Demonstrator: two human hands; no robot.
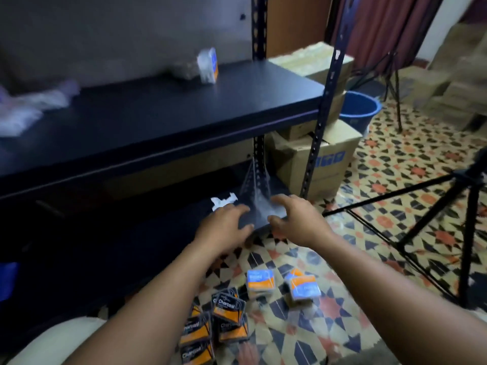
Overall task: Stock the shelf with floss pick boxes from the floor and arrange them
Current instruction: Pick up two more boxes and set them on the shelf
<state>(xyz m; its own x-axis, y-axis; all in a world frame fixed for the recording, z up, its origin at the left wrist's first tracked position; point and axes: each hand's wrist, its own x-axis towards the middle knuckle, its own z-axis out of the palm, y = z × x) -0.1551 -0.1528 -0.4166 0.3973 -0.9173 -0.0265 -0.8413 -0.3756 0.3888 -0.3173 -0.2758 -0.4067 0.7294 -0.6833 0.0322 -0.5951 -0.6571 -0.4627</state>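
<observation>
On the patterned floor lie several black-and-orange "Charcoal" floss pick boxes (224,325) and two white-and-orange ones (261,281) (303,287). One white-and-orange box (208,65) stands upright at the back of the black upper shelf (184,106). My left hand (224,227) and my right hand (297,219) reach out over the right front corner of the lower shelf (158,233). They cup a blurred, see-through plastic packet (259,206) between them, with fingers and thumbs curved round its sides. The blur hides what the packet contains.
Crumpled clear plastic (31,106) lies at the left of the upper shelf, and a white scrap (224,201) on the lower one. Cardboard boxes (329,159) and a blue bucket (361,106) stand right of the shelf post. A black tripod (448,206) stands on the floor at the right.
</observation>
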